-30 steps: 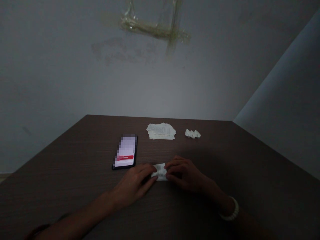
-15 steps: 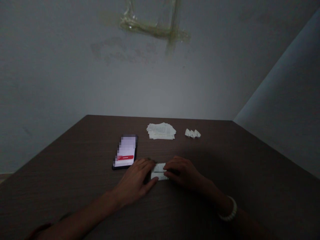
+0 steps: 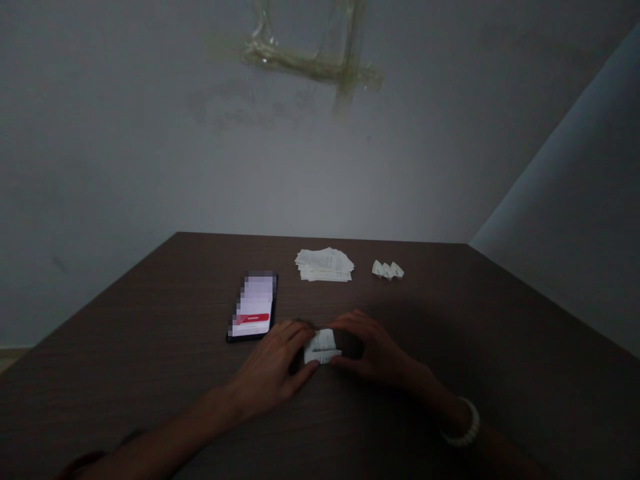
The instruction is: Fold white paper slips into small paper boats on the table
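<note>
On the table in front of me lies a small printed piece of paper (image 3: 323, 342), with a crease across it and its lower strip folded up a little. My left hand (image 3: 273, 360) grips its left side, fingers at the top corner and thumb at the bottom corner. At the right side, my right hand (image 3: 373, 348) holds the edges between thumb and fingertips, with a wide gap between them. The fingertips partly hide the paper's corners.
A phone (image 3: 254, 303) with a lit screen lies left of the paper. Farther back are a stack of printed paper slips (image 3: 325, 265) and a few small folded white paper pieces (image 3: 387, 270). A wall (image 3: 320, 180) stands behind the brown table (image 3: 150, 320).
My right thumb and fingers have spread apart and moved to the paper's right corners. The paper's lower strip now lifts along the crease. My left hand stays almost in place.
</note>
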`<state>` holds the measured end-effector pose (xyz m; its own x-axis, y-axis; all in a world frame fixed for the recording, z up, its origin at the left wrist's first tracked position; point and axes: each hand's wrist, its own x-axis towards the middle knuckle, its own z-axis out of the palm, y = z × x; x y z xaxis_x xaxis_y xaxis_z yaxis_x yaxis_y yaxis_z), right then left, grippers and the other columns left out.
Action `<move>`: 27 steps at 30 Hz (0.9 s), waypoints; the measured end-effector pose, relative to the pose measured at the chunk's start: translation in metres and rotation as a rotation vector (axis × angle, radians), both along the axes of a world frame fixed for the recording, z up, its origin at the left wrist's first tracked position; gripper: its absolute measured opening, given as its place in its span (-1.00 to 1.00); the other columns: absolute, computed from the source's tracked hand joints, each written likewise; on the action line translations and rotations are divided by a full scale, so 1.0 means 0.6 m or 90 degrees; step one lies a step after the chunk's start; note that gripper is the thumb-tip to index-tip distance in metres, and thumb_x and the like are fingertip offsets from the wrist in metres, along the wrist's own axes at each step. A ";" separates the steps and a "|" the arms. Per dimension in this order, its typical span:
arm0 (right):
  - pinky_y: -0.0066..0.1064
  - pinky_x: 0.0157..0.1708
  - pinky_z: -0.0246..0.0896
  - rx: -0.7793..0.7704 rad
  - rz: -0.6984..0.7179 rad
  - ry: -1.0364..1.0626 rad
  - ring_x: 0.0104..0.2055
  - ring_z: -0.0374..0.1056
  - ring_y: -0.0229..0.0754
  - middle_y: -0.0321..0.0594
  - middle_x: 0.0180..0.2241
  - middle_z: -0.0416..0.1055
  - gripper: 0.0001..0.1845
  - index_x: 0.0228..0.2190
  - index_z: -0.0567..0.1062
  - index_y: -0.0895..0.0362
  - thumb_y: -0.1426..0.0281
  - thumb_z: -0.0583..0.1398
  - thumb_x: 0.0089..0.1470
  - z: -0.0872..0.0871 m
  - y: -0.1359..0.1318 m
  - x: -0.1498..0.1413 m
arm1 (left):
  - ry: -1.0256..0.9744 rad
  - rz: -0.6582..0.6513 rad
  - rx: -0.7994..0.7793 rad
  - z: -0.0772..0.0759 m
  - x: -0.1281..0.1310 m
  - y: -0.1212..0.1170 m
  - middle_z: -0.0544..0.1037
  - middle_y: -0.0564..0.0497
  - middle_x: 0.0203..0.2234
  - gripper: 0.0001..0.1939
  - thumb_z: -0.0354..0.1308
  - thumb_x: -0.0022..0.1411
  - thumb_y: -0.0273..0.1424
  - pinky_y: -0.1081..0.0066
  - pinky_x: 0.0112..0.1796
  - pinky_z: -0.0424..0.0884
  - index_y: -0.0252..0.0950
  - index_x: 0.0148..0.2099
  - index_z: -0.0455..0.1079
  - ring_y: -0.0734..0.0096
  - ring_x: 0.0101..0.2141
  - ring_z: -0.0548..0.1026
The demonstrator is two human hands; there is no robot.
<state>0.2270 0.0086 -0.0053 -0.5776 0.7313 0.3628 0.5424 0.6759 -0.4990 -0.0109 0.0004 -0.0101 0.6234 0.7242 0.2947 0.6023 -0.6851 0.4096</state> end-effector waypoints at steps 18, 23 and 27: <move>-0.31 -0.13 0.25 -0.008 -0.018 0.077 -0.11 0.32 -0.15 -0.15 -0.11 0.38 -0.49 0.01 0.37 0.06 0.34 0.31 -0.01 -0.018 0.005 -0.006 | -0.165 -0.005 -0.120 0.005 0.000 0.001 0.53 -0.01 -0.22 -0.75 0.11 0.16 -0.47 0.31 -0.21 0.41 -0.24 -0.07 0.35 0.32 -0.25 0.48; -0.28 -0.13 0.22 0.005 -0.062 0.062 -0.19 0.35 -0.16 -0.20 -0.20 0.47 -0.58 -0.05 0.42 0.08 0.35 0.29 0.02 -0.021 0.005 -0.015 | -0.197 0.034 -0.134 0.006 -0.001 0.006 0.56 -0.01 -0.30 -0.79 0.10 0.16 -0.44 0.34 -0.27 0.41 -0.25 -0.13 0.41 0.34 -0.32 0.49; -0.31 -0.20 0.20 0.001 -0.059 0.102 -0.28 0.36 -0.19 -0.21 -0.27 0.51 -0.76 -0.20 0.48 0.10 0.34 0.27 0.05 -0.016 0.005 -0.022 | -0.228 0.072 -0.132 0.009 -0.004 0.010 0.56 -0.04 -0.24 -0.78 0.11 0.16 -0.40 0.28 -0.19 0.41 -0.27 -0.12 0.43 0.28 -0.24 0.50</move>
<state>0.2136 0.0113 -0.0152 -0.4424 0.7781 0.4459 0.5162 0.6275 -0.5829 -0.0131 0.0066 -0.0047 0.4209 0.8490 0.3193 0.4637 -0.5040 0.7287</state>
